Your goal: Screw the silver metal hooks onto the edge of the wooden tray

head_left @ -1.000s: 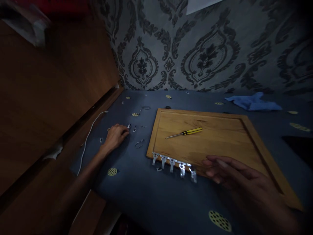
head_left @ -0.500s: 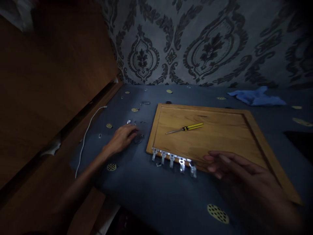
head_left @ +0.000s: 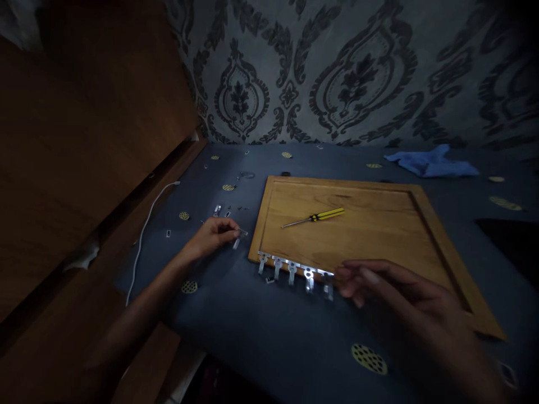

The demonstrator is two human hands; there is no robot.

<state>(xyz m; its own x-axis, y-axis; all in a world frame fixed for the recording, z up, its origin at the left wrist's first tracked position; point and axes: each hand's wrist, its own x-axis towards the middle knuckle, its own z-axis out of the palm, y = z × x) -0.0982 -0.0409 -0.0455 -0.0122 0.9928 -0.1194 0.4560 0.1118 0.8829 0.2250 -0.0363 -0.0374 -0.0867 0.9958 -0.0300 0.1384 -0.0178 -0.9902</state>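
Note:
My left hand (head_left: 217,233) pinches a small T-shaped metal hook (head_left: 238,239) just above the blue cloth, left of the wooden board (head_left: 366,241). Several similar metal hooks (head_left: 292,272) sit in a row along the board's near edge, their tongues hanging over it. Beside the right end of that row is my right hand (head_left: 383,286), its fingers loosely bent and apart; whether the fingertips touch the last hook (head_left: 328,287) is unclear. On the board lies a screwdriver (head_left: 314,217) with a yellow and black handle.
More small metal pieces (head_left: 217,210) and tiny screws (head_left: 240,209) lie on the cloth past my left hand. A white cable (head_left: 145,230) runs along the left by a wooden cabinet (head_left: 96,129). At the back right is a crumpled blue rag (head_left: 432,163), before a patterned wall.
My left hand has lifted a metal hook from the cloth. My right hand has moved left, closer to the last hook in the row. The view has shifted slightly.

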